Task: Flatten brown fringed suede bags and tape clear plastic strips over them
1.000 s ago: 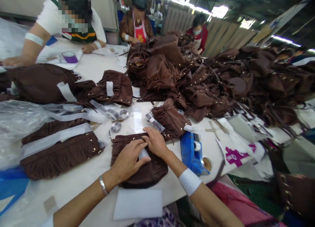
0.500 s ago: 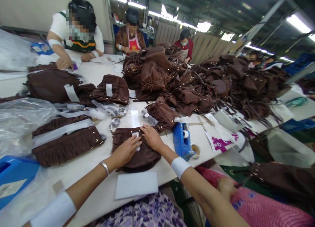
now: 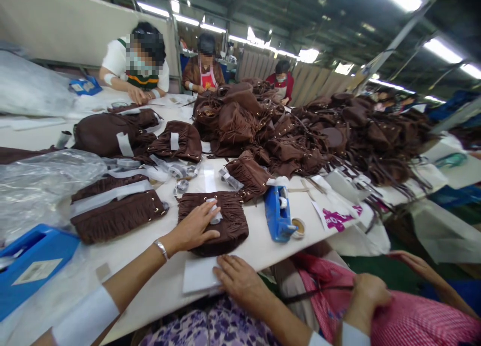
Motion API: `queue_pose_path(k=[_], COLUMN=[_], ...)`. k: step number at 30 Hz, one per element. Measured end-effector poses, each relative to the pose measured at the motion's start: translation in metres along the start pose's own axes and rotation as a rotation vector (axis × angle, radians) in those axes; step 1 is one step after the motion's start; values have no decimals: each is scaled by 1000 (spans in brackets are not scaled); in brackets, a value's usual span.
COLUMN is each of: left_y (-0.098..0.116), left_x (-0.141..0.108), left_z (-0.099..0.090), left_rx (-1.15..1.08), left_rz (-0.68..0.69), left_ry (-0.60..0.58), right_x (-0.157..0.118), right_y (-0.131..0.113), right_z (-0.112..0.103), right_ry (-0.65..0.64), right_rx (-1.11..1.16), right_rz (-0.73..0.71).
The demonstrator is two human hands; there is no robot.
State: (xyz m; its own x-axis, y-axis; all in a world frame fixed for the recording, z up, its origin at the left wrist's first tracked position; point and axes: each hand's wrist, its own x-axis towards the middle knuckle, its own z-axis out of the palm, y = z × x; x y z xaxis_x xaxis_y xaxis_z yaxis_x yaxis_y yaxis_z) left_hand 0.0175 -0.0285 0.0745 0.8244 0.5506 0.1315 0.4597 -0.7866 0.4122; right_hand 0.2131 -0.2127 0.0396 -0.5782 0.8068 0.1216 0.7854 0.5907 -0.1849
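Note:
A brown fringed bag (image 3: 232,223) lies on the table in front of me, its gold eyelets along the far edge. My left hand (image 3: 196,225) rests flat across its left side, fingers stretched out over a small white wrapping piece (image 3: 216,216) by the eyelets. Nearer to me, at the table's front edge, is a stack of thin white sheets (image 3: 198,276). My right hand (image 3: 240,280) touches the right end of that stack with fingers extended; its thumb is hard to make out.
Blue tape dispensers (image 3: 277,213) stand right of the bag and at left. Another fringed bag (image 3: 120,211) with a white strip lies left, by clear plastic (image 3: 45,186). Brown bags (image 3: 270,120) are heaped behind. A neighbour's hands (image 3: 372,291) are close on my right; co-workers sit opposite.
My right hand has left the bag and come down toward me onto the white sheets. The left hand stays on the white piece. The view has shifted slightly.

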Motion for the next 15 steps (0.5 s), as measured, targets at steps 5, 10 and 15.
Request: queue_pose_path(k=[5, 10, 15], left_y=[25, 20, 0], left_x=[-25, -33, -39], left_z=[-9, 17, 25], left_rx=[141, 212, 158], left_rz=[-38, -166, -131], left_ry=[-77, 114, 95], right_x=[-8, 12, 38], right_y=[-3, -8, 9], right_z=[-14, -12, 11], right_ry=[194, 323, 357], right_rx=[-60, -104, -156], right_rz=[-75, -193, -269])
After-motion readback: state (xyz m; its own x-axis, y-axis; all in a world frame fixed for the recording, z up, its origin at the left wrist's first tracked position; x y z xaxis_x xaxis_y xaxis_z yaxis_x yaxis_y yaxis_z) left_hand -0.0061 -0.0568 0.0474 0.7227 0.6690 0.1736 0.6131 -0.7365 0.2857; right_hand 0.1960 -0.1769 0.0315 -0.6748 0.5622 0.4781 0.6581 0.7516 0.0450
